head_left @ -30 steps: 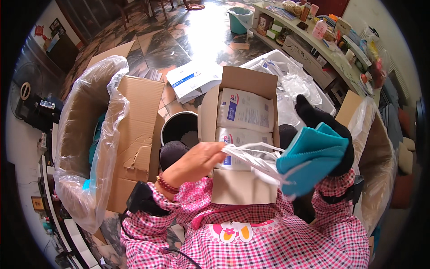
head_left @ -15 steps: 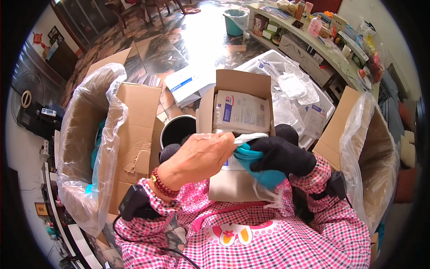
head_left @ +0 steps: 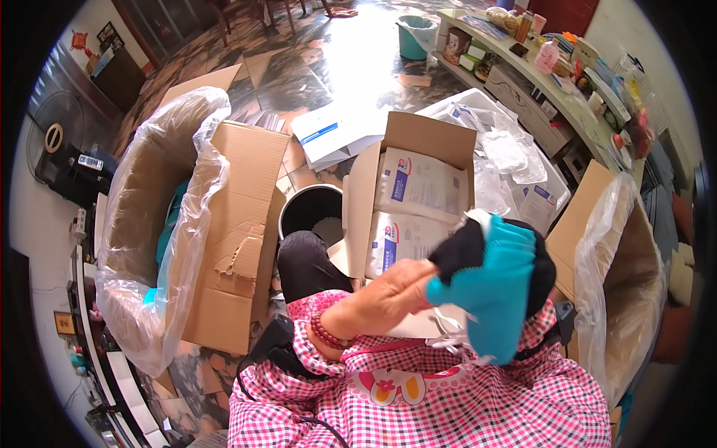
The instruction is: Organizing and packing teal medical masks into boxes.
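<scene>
Floor (head_left: 328, 67): dark glossy stone tile, strong glare at the middle. Standing directly on it: an open cardboard box (head_left: 418, 201) holding white flat packets; a large plastic-lined carton (head_left: 160, 224) at the left with a flattened cardboard sheet (head_left: 239, 224) leaning against it; a black bucket (head_left: 310, 213) between the two; a second lined carton (head_left: 620, 261) at the right; white papers (head_left: 332, 134); a teal bin (head_left: 414, 33) farther off.
</scene>
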A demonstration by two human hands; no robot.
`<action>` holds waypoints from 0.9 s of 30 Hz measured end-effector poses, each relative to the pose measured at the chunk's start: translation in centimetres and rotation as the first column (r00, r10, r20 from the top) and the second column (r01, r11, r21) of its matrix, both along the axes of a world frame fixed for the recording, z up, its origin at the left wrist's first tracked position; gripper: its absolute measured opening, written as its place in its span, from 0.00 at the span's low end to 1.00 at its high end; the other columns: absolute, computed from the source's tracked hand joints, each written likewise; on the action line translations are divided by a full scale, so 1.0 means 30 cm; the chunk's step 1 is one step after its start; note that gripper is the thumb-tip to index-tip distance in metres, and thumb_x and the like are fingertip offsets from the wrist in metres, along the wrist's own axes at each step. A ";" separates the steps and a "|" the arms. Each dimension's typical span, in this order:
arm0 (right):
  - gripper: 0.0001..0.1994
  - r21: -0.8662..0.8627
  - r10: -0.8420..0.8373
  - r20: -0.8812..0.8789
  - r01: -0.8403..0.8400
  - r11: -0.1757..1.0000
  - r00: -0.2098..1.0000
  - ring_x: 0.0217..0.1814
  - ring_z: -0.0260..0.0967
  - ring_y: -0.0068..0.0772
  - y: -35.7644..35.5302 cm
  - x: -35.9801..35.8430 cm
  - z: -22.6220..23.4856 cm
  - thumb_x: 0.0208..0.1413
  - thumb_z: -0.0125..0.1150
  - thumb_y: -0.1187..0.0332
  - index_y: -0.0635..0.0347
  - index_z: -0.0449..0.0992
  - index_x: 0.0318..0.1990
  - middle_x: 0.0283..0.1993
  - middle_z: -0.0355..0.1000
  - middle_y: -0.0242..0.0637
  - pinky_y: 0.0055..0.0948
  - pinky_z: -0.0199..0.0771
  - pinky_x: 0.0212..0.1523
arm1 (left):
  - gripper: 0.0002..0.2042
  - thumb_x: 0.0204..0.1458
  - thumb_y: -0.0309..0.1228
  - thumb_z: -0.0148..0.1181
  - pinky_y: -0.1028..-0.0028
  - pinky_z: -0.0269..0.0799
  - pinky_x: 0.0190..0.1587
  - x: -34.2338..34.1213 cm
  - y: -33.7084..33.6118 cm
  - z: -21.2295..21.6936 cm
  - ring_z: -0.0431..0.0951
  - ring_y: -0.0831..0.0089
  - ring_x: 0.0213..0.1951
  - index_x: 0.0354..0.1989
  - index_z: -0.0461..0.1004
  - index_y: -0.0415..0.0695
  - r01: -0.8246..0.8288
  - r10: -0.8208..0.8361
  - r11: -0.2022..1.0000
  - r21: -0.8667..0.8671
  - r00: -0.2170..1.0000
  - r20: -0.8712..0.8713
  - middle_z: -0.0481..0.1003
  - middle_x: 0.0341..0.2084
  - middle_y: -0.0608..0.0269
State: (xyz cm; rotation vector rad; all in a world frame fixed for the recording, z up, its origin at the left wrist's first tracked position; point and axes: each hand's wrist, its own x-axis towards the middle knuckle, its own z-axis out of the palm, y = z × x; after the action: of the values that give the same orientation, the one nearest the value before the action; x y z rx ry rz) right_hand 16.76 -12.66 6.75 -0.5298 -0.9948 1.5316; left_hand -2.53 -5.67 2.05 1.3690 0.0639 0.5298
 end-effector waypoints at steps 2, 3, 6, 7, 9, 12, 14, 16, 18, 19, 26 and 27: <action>0.18 0.050 0.077 0.096 -0.082 0.995 0.992 0.52 0.74 0.41 -0.022 0.015 0.019 0.43 0.75 0.70 0.63 0.79 0.43 0.48 0.76 0.42 0.40 0.73 0.53 | 0.13 0.69 0.35 0.48 0.66 0.70 0.35 0.012 -0.040 0.038 0.75 0.60 0.29 0.43 0.72 0.36 -0.093 0.084 0.979 0.179 0.995 0.057 0.70 0.25 0.52; 0.17 0.075 0.141 0.155 -0.154 0.985 0.978 0.50 0.74 0.40 -0.036 0.023 0.036 0.44 0.75 0.69 0.63 0.79 0.42 0.47 0.76 0.41 0.39 0.73 0.51 | 0.12 0.68 0.34 0.49 0.65 0.71 0.35 0.005 -0.047 0.058 0.76 0.59 0.30 0.42 0.71 0.36 -0.039 0.027 0.973 0.225 0.998 0.054 0.71 0.25 0.52; 0.14 0.110 0.404 0.406 -0.483 0.869 0.820 0.46 0.75 0.40 -0.053 0.037 0.091 0.48 0.74 0.66 0.62 0.78 0.39 0.44 0.76 0.41 0.38 0.75 0.47 | 0.08 0.62 0.30 0.54 0.58 0.75 0.35 -0.067 -0.058 0.106 0.79 0.51 0.31 0.44 0.70 0.39 0.039 0.002 0.798 0.601 0.998 -0.068 0.75 0.30 0.52; 0.13 0.074 0.479 0.471 -0.574 0.816 0.741 0.45 0.76 0.39 -0.056 0.035 0.106 0.49 0.74 0.65 0.61 0.78 0.38 0.43 0.76 0.40 0.37 0.75 0.45 | 0.09 0.59 0.29 0.56 0.58 0.76 0.36 -0.083 -0.081 0.106 0.79 0.51 0.32 0.45 0.70 0.39 0.084 -0.009 0.764 0.640 0.993 -0.120 0.75 0.31 0.52; 0.12 -0.013 0.588 0.548 -0.697 0.717 0.595 0.42 0.76 0.39 -0.072 0.023 0.124 0.52 0.74 0.63 0.60 0.78 0.36 0.41 0.76 0.40 0.36 0.76 0.42 | 0.09 0.58 0.29 0.56 0.60 0.76 0.39 -0.110 -0.127 0.109 0.79 0.53 0.36 0.43 0.68 0.39 0.130 -0.034 0.776 0.617 0.986 -0.166 0.74 0.31 0.53; 0.13 -0.142 0.674 0.582 -0.759 0.635 0.455 0.37 0.76 0.43 -0.077 0.023 0.129 0.56 0.71 0.60 0.59 0.80 0.40 0.38 0.78 0.41 0.39 0.75 0.37 | 0.17 0.60 0.33 0.57 0.61 0.78 0.42 -0.159 -0.133 0.087 0.80 0.53 0.40 0.54 0.69 0.36 0.391 -0.211 0.726 0.566 0.910 -0.358 0.77 0.39 0.51; 0.14 -0.219 0.716 0.593 -0.782 0.583 0.368 0.33 0.76 0.48 -0.080 0.023 0.127 0.58 0.69 0.58 0.58 0.83 0.44 0.37 0.79 0.43 0.42 0.74 0.33 | 0.18 0.61 0.32 0.56 0.61 0.78 0.44 -0.173 -0.133 0.091 0.80 0.52 0.43 0.57 0.68 0.35 0.496 -0.286 0.725 0.478 0.848 -0.446 0.77 0.41 0.50; 0.15 -0.115 0.540 0.751 -0.730 0.674 0.380 0.40 0.76 0.45 -0.073 0.012 0.116 0.54 0.73 0.58 0.57 0.81 0.41 0.40 0.77 0.41 0.39 0.75 0.39 | 0.12 0.63 0.30 0.52 0.58 0.75 0.42 -0.178 -0.146 0.035 0.78 0.49 0.39 0.50 0.69 0.37 0.252 -0.127 0.872 0.419 0.945 -0.303 0.75 0.35 0.50; 0.14 -0.219 0.527 0.804 -0.686 0.694 0.277 0.42 0.76 0.44 -0.021 -0.019 0.148 0.54 0.73 0.56 0.55 0.80 0.39 0.41 0.76 0.39 0.37 0.75 0.42 | 0.11 0.65 0.27 0.48 0.59 0.74 0.45 -0.164 -0.126 -0.021 0.78 0.46 0.42 0.52 0.70 0.39 0.100 -0.029 0.951 0.292 0.971 -0.239 0.76 0.38 0.47; 0.12 -0.183 0.525 0.687 -0.579 0.794 0.502 0.39 0.75 0.45 -0.013 -0.057 0.147 0.55 0.73 0.63 0.58 0.79 0.41 0.38 0.74 0.41 0.39 0.75 0.39 | 0.15 0.66 0.26 0.47 0.64 0.74 0.51 -0.153 -0.136 -0.030 0.79 0.50 0.46 0.59 0.69 0.40 -0.069 0.099 0.971 0.230 0.988 -0.120 0.77 0.44 0.45; 0.19 0.077 -0.036 0.703 -0.026 0.997 0.711 0.48 0.78 0.44 -0.035 -0.128 -0.013 0.47 0.77 0.70 0.59 0.81 0.48 0.45 0.77 0.44 0.38 0.78 0.49 | 0.20 0.69 0.31 0.45 0.69 0.71 0.57 -0.149 -0.150 -0.071 0.78 0.62 0.51 0.67 0.63 0.37 -0.326 0.310 0.943 -0.064 0.933 -0.184 0.76 0.50 0.51; 0.20 0.044 -0.038 0.692 0.011 0.999 0.721 0.48 0.79 0.44 -0.037 -0.121 -0.032 0.46 0.78 0.71 0.59 0.81 0.48 0.45 0.78 0.44 0.38 0.78 0.50 | 0.21 0.69 0.31 0.44 0.67 0.70 0.59 -0.153 -0.144 -0.065 0.78 0.59 0.52 0.67 0.62 0.37 -0.317 0.305 0.947 -0.049 0.937 -0.170 0.76 0.51 0.49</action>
State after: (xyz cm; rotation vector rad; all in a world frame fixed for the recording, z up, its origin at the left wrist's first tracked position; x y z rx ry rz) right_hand 13.12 -13.79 5.78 -1.1420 -1.5764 1.2885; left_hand -7.13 -9.99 0.09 1.3323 0.4348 0.6736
